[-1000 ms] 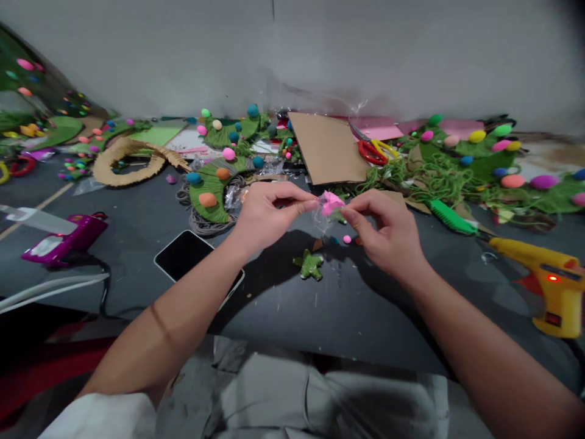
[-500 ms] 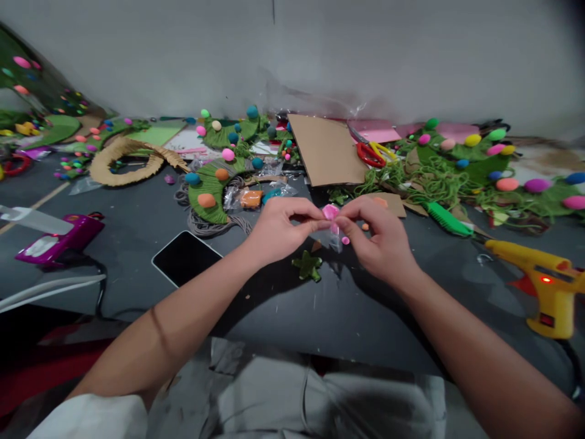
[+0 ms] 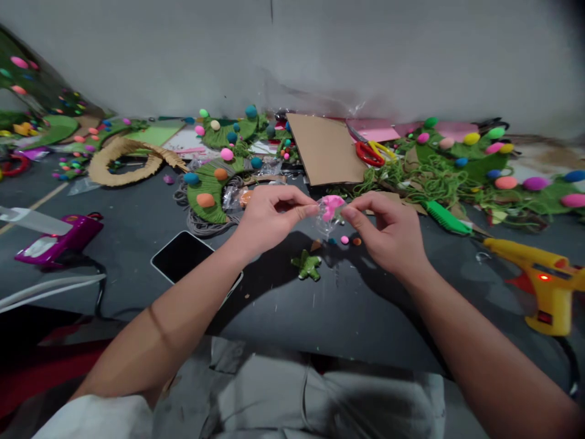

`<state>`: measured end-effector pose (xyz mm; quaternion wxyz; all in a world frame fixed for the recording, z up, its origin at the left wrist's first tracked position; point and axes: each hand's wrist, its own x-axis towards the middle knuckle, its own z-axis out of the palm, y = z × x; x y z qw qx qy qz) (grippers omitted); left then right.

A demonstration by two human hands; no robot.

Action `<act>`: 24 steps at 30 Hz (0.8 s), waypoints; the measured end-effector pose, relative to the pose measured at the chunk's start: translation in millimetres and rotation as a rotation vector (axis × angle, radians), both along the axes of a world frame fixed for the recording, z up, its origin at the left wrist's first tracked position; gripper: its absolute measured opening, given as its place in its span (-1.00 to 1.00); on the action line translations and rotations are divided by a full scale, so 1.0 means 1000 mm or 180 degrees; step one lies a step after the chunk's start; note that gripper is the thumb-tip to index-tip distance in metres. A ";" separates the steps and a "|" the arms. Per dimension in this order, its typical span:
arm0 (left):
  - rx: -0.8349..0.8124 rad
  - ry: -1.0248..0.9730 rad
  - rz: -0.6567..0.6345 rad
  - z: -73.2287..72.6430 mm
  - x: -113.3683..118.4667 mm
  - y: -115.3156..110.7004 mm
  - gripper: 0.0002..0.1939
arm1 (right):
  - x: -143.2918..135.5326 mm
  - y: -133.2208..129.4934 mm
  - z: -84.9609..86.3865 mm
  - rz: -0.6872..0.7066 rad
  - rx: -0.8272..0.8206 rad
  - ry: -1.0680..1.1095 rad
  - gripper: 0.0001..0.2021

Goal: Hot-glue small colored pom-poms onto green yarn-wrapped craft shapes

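Observation:
Between my hands hangs a clear plastic wrap with a pink lump in it. My left hand pinches its left edge between thumb and fingers. On the other side, my right hand pinches the right edge. Below them on the dark table lie a pink ball, an orange ball and a small blue piece. A green star rests nearer to me, with a small brown scrap just above it.
A phone lies by my left forearm, with a purple device farther left. At right are a yellow glue gun and a green brush. Cardboard, red-handled scissors and green wreaths line the back.
My hands have moved apart, and the plastic wrap now spreads between them around the pink lump. The blue piece and the orange ball below now show.

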<state>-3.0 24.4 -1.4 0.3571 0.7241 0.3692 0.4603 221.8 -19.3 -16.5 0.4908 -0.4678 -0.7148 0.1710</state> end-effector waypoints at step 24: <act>-0.2266 -0.1313 -0.0651 -0.004 -0.001 0.008 -0.73 | -0.001 -0.003 -0.010 0.0563 -0.0343 0.0652 -0.38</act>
